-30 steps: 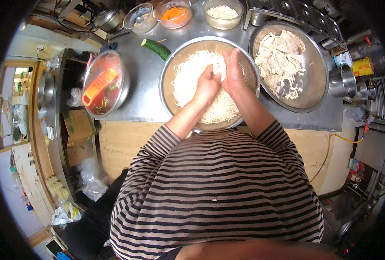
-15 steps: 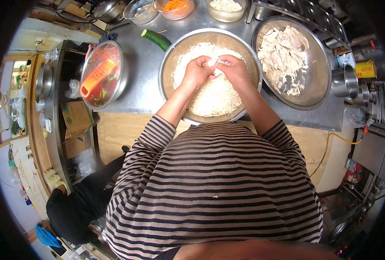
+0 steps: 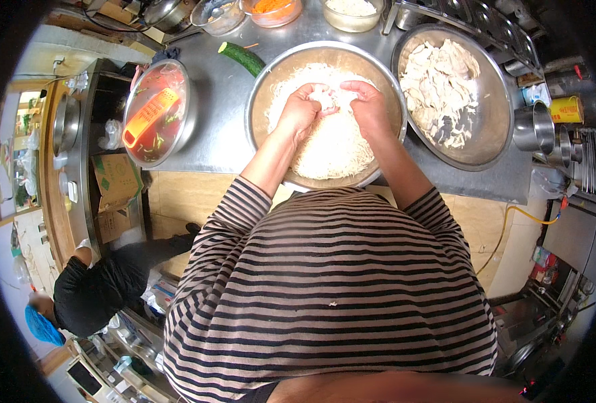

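Note:
Both my hands are over a wide steel bowl point(image 3: 259, 127) heaped with fine pale shreds point(image 3: 335, 151). My left hand point(image 3: 300, 107) is closed on a pale, torn piece point(image 3: 326, 101) that looks like oyster mushroom. To its right, a small gap away, my right hand point(image 3: 368, 107) has its thumb and fingers bent together at the piece's edge; whatever they pinch is too small to make out. A second large steel bowl point(image 3: 492, 127) on the right carries larger pale, floppy pieces point(image 3: 439, 80) of the same look.
Left on the steel table point(image 3: 217, 144) stands a bowl point(image 3: 189, 114) with an orange-handled tool point(image 3: 151, 117) across it. A cut cucumber point(image 3: 243, 59) lies behind. Bowls of orange shreds point(image 3: 271, 8) and pale bits point(image 3: 351, 8) line the back. A person in black point(image 3: 103, 285) is at lower left.
My hands have drawn slightly apart, the pale piece staying with my left hand. The person in black at lower left has shifted further left, and the blue cap shows more fully.

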A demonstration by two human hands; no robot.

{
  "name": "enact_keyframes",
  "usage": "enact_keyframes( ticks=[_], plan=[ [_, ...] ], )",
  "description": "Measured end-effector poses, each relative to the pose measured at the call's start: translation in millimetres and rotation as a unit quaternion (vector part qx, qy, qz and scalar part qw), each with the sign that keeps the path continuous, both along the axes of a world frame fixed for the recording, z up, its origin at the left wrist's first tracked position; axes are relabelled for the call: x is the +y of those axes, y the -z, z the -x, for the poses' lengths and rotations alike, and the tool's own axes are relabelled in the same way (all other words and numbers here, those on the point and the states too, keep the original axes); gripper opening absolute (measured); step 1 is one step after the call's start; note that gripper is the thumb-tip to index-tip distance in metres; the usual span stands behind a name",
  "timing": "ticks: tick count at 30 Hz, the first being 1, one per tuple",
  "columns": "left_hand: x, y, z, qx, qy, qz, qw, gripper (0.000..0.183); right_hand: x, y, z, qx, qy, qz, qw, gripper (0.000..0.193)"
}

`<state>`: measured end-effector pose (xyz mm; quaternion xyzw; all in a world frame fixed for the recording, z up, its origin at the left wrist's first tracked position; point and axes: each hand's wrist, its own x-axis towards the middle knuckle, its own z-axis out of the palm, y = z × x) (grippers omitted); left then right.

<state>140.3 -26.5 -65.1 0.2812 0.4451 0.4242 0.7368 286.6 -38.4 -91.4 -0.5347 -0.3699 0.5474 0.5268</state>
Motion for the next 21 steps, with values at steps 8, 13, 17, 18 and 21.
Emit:
enact_keyframes(
  ticks=[8, 13, 17, 18, 21],
  plan=[
    [-3, 7, -3, 0.122, 0.015, -0.034, 0.992, 0.021, -2, 5, 4, -0.051, -0.039, 0.039, 0.997, 0.028],
    [-5, 13, -4, 0.140, 0.003, -0.115, 0.983, 0.022, -5, 0, 2, -0.141, -0.080, -0.026, 0.986, 0.026],
    [-5, 16, -7, 0.102, -0.011, -0.067, 0.992, 0.029, 0, 7, -5, -0.186, -0.051, -0.048, 0.980, 0.026],
    [-5, 17, -7, 0.082, -0.017, -0.076, 0.994, 0.030, 1, 10, -6, -0.159, -0.027, -0.043, 0.986, 0.026],
    [-5, 14, -8, 0.094, -0.018, -0.098, 0.991, 0.032, 4, 18, -5, -0.198, -0.031, -0.085, 0.976, 0.028]
  ],
)
